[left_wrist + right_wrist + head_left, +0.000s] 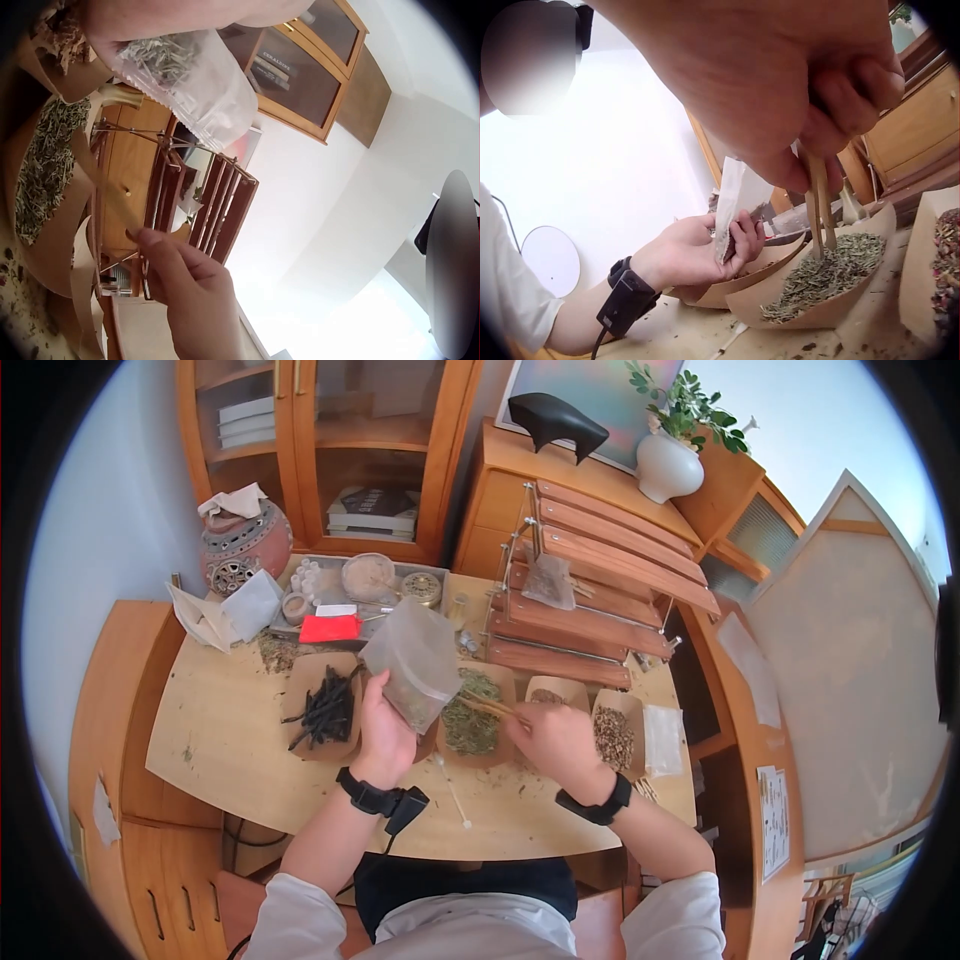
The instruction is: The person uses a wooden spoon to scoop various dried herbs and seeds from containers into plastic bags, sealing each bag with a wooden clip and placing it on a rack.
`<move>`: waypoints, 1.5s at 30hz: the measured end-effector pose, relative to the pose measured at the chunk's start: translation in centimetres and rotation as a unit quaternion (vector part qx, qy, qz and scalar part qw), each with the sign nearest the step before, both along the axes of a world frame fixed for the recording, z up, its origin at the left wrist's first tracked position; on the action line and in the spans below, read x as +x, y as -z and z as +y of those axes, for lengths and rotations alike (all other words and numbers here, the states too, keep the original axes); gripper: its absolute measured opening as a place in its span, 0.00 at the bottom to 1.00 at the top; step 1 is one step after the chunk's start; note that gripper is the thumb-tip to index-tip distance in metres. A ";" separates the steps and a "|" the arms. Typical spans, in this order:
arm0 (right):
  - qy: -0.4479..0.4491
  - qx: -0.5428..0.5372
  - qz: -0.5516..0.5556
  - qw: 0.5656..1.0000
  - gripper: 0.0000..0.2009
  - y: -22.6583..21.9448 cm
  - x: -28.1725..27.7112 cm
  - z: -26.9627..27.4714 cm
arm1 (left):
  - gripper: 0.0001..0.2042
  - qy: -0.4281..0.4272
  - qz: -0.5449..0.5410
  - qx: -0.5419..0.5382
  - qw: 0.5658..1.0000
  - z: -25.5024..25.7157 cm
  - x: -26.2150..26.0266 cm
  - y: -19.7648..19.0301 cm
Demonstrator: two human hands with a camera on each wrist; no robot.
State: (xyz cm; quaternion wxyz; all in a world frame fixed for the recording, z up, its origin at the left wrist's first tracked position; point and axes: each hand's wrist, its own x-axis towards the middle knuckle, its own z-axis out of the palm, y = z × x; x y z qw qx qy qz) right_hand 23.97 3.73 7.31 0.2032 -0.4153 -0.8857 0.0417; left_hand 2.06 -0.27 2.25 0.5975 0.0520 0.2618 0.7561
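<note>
A clear bag with some dried green herb at its bottom is held by my left hand, its fingers curled round it in the right wrist view. My right hand pinches wooden tweezers. Their tips touch the dried green herb in a paper tray. In the left wrist view the bag shows herb pieces inside, close under the left hand, and the right hand appears beyond the herb tray.
Paper trays of dark sticks and brown pieces flank the herb tray. Behind stand a grey tray with a red card and a tiered wooden rack. A white-tipped stick lies near the front.
</note>
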 end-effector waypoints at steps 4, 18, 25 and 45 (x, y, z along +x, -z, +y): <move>-0.038 0.011 -0.006 0.999 0.07 1.6 -1.1 0.9 | 0.25 0.002 0.004 -0.005 1.000 0.3 -0.1 0.6; 0.134 -0.260 -0.035 0.956 0.17 -1.5 4.3 3.4 | 0.25 0.012 0.002 0.007 1.000 0.1 -0.1 0.3; 0.090 -0.367 0.069 0.923 0.19 2.4 3.0 3.7 | 0.25 0.005 0.012 -0.002 1.000 0.1 0.1 0.0; 0.026 -0.326 0.219 0.919 0.15 4.1 3.2 3.3 | 0.26 0.015 0.016 -0.004 1.000 0.1 0.0 0.4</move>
